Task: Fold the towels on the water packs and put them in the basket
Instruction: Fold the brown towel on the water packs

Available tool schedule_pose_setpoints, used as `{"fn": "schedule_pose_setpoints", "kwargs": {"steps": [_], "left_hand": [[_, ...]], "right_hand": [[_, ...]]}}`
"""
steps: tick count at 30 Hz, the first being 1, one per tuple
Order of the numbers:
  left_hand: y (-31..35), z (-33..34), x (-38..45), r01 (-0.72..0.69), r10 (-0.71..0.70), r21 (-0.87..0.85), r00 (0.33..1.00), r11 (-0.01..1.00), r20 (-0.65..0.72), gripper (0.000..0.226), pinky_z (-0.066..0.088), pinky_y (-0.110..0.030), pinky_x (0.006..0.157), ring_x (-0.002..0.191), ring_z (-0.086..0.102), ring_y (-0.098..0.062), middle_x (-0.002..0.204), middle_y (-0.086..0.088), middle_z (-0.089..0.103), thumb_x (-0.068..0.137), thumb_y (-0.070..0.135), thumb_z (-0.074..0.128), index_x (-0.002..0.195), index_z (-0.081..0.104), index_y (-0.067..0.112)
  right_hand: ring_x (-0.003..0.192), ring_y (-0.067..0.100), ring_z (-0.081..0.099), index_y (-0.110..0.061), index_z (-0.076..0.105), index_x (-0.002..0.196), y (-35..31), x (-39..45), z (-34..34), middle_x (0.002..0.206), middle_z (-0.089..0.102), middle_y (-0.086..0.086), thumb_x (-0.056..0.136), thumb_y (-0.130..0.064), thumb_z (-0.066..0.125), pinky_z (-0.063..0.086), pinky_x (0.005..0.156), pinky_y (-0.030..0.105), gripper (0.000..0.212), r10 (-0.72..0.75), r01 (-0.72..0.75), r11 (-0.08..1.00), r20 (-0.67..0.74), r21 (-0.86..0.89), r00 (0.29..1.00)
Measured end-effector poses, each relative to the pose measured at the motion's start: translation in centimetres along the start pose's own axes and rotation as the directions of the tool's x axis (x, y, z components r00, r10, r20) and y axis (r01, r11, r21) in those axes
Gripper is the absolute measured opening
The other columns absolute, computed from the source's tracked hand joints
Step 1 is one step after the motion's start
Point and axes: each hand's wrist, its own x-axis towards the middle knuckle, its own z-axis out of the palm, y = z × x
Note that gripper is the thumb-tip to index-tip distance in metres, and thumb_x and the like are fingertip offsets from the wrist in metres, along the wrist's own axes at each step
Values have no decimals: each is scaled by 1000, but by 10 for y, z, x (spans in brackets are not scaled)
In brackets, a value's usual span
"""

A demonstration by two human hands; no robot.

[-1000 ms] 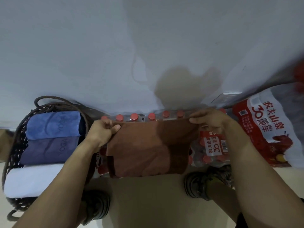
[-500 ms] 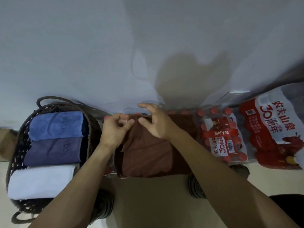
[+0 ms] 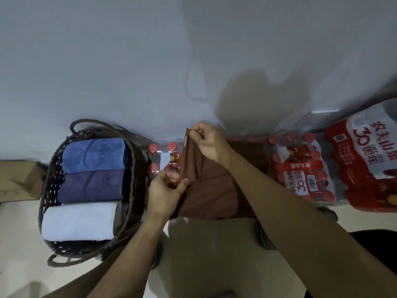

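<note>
brown towel (image 3: 214,190) edge pinched between both hands' fingers (image 3: 194,134)

Brown towel (image 3: 211,190) half-folded atop water packs (image 3: 300,168)

The floor (image 3: 206,259) is pale and smooth, meeting a grey wall at the back. On it to the left stands a dark woven basket (image 3: 137,168) with rope handles. Left of the basket lies a cardboard box (image 3: 19,179), partly cut off by the frame edge. Against the wall, a row of shrink-wrapped water packs (image 3: 300,168) with red caps sits on the floor, just beside the basket and running right. The rightmost pack (image 3: 365,160) is larger, with a red and white wrapper. Two dark shoes, probably the person's, rest on the floor in front of the packs.
</note>
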Motion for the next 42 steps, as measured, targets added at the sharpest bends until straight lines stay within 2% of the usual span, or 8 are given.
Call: {"fn": "schedule_pose_setpoints", "kwargs": {"steps": [6,10,17,21,26,30,35,42], "left_hand": [[-15,-16,-40,-7,4,54,999,999,43,18,48,-28,56,57,56,-9,61,10,59,80,14,79,75,61,15],[-24,-32,-65,-96,87,102,992,990,90,14,50,-22,65,66,62,-8,72,4,68,87,21,73,78,65,15],[-45,-50,-89,-121,20,351,960,928,278,13,46,-17,64,68,62,-5,80,6,66,86,24,73,74,72,27],[-56,-54,-94,-239,109,387,938,891,329,17,48,-17,60,69,64,-8,81,10,63,86,29,72,71,65,29],[-72,-54,-102,143,-163,181,981,973,102,23,47,-19,58,58,60,-10,63,2,67,87,26,72,66,70,19],[-75,-53,-102,518,-517,-195,854,833,59,16,54,-23,68,61,66,-15,71,-12,73,77,21,80,82,76,6],[-75,-49,-104,459,-498,-341,867,820,-31,33,45,-21,42,43,58,-16,64,-12,70,71,-2,81,94,58,4],[-90,-48,-102,508,-504,-75,861,858,64,14,42,-23,44,46,50,-11,54,0,62,81,11,78,70,73,17]], "right_hand": [[81,17,55,-8,62,93,-4,-1,11,85,62,1,98,-18,55,35,71,22,13,19,-21,996,-21,-89,1000],[90,18,57,-10,62,94,-2,2,15,97,66,7,98,-18,54,36,75,21,12,45,-51,992,-51,-112,998],[86,14,58,-7,67,99,0,7,11,98,70,6,97,-16,57,32,68,14,13,63,-53,985,60,-162,996],[96,22,63,-6,67,100,-3,9,23,102,70,9,97,-14,57,44,81,23,14,38,-20,980,86,-199,996],[104,23,59,-11,66,104,-6,10,39,109,67,7,98,-17,52,41,84,25,16,-67,93,948,95,-304,993],[107,24,55,-11,65,106,-4,16,47,111,62,9,98,-19,52,42,93,32,17,-91,136,924,139,-358,986],[105,24,58,-13,72,99,-4,20,62,105,67,6,95,-19,60,45,95,33,14,-61,89,932,89,-351,994],[111,22,50,-28,71,94,0,21,73,102,63,-4,87,-27,68,34,97,32,8,-74,119,884,116,-452,990]]}}
